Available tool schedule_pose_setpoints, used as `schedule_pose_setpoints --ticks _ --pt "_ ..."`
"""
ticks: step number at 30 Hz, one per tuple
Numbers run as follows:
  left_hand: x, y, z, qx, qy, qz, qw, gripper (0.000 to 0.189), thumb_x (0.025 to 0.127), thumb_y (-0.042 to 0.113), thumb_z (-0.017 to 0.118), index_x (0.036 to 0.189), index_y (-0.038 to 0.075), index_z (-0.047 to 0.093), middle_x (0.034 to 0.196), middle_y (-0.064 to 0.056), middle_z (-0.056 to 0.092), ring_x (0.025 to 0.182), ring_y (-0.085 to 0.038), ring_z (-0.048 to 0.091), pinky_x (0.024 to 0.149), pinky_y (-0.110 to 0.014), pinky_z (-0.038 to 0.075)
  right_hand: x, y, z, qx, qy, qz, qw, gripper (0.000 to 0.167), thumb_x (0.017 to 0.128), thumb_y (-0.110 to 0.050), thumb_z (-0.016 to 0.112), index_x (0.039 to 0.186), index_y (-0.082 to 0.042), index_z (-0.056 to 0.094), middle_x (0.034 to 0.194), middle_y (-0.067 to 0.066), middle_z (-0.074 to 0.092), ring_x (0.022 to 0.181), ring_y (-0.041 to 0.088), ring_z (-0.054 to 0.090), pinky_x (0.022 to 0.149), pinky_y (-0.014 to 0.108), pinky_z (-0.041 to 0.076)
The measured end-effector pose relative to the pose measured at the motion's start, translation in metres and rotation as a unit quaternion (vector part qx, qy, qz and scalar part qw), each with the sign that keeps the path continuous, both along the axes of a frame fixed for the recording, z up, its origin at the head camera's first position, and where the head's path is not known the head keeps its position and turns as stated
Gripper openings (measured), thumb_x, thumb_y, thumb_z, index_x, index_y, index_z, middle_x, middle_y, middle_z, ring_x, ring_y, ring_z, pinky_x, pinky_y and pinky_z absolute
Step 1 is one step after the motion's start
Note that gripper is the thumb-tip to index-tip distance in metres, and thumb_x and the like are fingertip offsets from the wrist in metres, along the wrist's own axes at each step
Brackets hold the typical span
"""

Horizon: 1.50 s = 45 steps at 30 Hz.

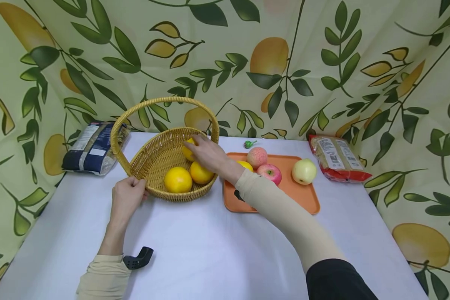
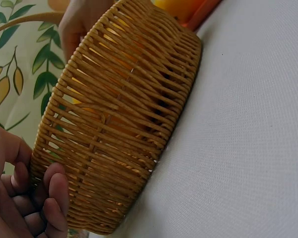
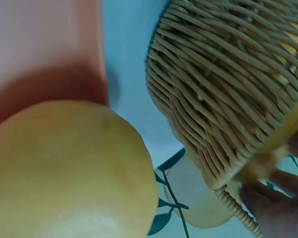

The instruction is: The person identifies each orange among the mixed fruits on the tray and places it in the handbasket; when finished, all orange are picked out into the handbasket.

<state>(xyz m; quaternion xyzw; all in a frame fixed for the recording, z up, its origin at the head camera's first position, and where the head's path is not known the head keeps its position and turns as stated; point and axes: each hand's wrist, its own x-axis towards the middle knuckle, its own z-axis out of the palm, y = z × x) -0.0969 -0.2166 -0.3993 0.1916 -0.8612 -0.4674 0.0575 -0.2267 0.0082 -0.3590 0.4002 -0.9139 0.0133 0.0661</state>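
A woven wicker basket (image 1: 161, 143) with a tall arched handle stands on the table, left of the middle. My left hand (image 1: 127, 198) pinches its rim at the front left; in the left wrist view the curled fingers (image 2: 54, 193) lie against the weave. Inside the basket are two oranges (image 1: 178, 180) near the front right, and a third orange (image 1: 188, 150) behind them. My right hand (image 1: 210, 154) reaches over the basket's right side and grips that third orange, covering part of it. In the right wrist view this hand (image 3: 280, 198) is beyond the basket's rim, mostly cut off.
Right of the basket, an orange tray (image 1: 292, 200) bears a red apple (image 1: 270, 173), a pinkish peach-like fruit (image 1: 257, 157), a pale round fruit (image 1: 304, 171) and a yellow fruit (image 3: 74, 173). Bagged goods (image 1: 91, 148) and a red-edged packet (image 1: 337, 158) lie at the sides. A small green item (image 1: 249, 144) sits behind the tray.
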Motion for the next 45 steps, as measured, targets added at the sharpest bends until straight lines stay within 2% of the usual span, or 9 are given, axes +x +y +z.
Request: schedule_pose_setpoints --ticks 4,7,19,23,27,31,35,38,45 --pt "0.000 0.001 0.000 -0.003 0.003 0.001 1.0000 0.030 0.092 0.020 0.049 0.066 0.005 0.054 0.069 -0.015 0.072 0.059 -0.021 0.069 0.050 -0.027 0.045 0.000 -0.001 0.002 0.048 -0.036 -0.018 0.9981 0.043 0.103 -0.029 0.047 0.143 -0.014 0.049 0.151 0.019 0.042 0.139 0.033 0.045 0.109 0.042 0.042" --pt "0.000 0.001 0.000 -0.005 0.006 0.001 1.0000 0.030 0.091 0.020 0.049 0.067 0.004 0.055 0.068 -0.013 0.072 0.058 -0.021 0.069 0.050 -0.027 0.045 0.001 -0.001 0.002 0.061 -0.049 -0.018 0.9968 0.046 0.103 -0.032 0.044 0.145 -0.014 0.046 0.154 0.020 0.038 0.142 0.033 0.041 0.112 0.042 0.039" --pt "0.000 0.001 0.001 -0.003 0.010 -0.005 0.9999 0.031 0.093 0.019 0.050 0.066 0.006 0.054 0.065 -0.009 0.071 0.056 -0.017 0.068 0.050 -0.026 0.044 0.007 0.007 0.005 0.051 -0.066 -0.020 0.9964 0.048 0.103 -0.035 0.045 0.147 -0.015 0.044 0.156 0.021 0.034 0.142 0.034 0.041 0.109 0.043 0.042" --pt "0.000 0.001 0.001 -0.004 0.009 -0.005 0.9999 0.031 0.093 0.019 0.050 0.065 0.006 0.054 0.065 -0.009 0.071 0.056 -0.016 0.067 0.050 -0.026 0.044 0.011 0.015 0.012 0.039 -0.059 -0.009 0.9975 0.047 0.102 -0.034 0.047 0.144 -0.014 0.047 0.152 0.021 0.040 0.133 0.035 0.051 0.106 0.044 0.045" --pt "0.000 0.001 0.001 -0.007 0.006 -0.005 0.9999 0.031 0.093 0.019 0.050 0.065 0.006 0.054 0.064 -0.008 0.071 0.055 -0.016 0.067 0.050 -0.027 0.043 0.016 0.028 0.022 0.003 -0.055 0.013 0.9984 0.041 0.101 -0.031 0.049 0.136 -0.011 0.056 0.136 0.016 0.056 0.113 0.029 0.063 0.098 0.040 0.051" --pt "0.000 0.001 0.002 -0.009 0.006 -0.006 0.9999 0.031 0.093 0.019 0.049 0.065 0.006 0.055 0.063 -0.006 0.070 0.055 -0.016 0.067 0.049 -0.027 0.042 0.020 0.050 0.028 -0.041 -0.037 0.024 0.9982 0.031 0.097 -0.023 0.054 0.123 -0.009 0.064 0.114 0.009 0.066 0.092 0.022 0.066 0.081 0.036 0.055" --pt "-0.001 0.002 0.002 -0.014 0.008 -0.003 0.9999 0.030 0.092 0.019 0.049 0.067 0.005 0.055 0.064 -0.009 0.071 0.056 -0.018 0.067 0.050 -0.027 0.043 0.022 0.074 0.029 -0.038 -0.017 0.005 0.9991 0.028 0.094 -0.016 0.056 0.119 -0.010 0.067 0.102 0.007 0.069 0.082 0.022 0.066 0.069 0.035 0.054" --pt "-0.001 0.002 0.002 -0.017 0.009 -0.002 0.9998 0.030 0.092 0.020 0.049 0.067 0.005 0.055 0.064 -0.009 0.071 0.057 -0.018 0.068 0.049 -0.027 0.042 0.022 0.088 0.026 -0.005 -0.020 -0.012 0.9997 0.031 0.092 -0.017 0.057 0.122 -0.010 0.066 0.104 0.009 0.069 0.085 0.024 0.065 0.071 0.036 0.054" --pt "0.001 0.002 0.001 -0.010 0.014 -0.006 0.9998 0.030 0.092 0.018 0.049 0.065 0.006 0.053 0.062 -0.007 0.070 0.055 -0.016 0.066 0.048 -0.027 0.041 0.024 0.106 0.022 0.086 -0.074 -0.048 0.9923 0.048 0.093 -0.034 0.060 0.137 -0.018 0.054 0.131 0.013 0.059 0.113 0.032 0.060 0.092 0.045 0.052"
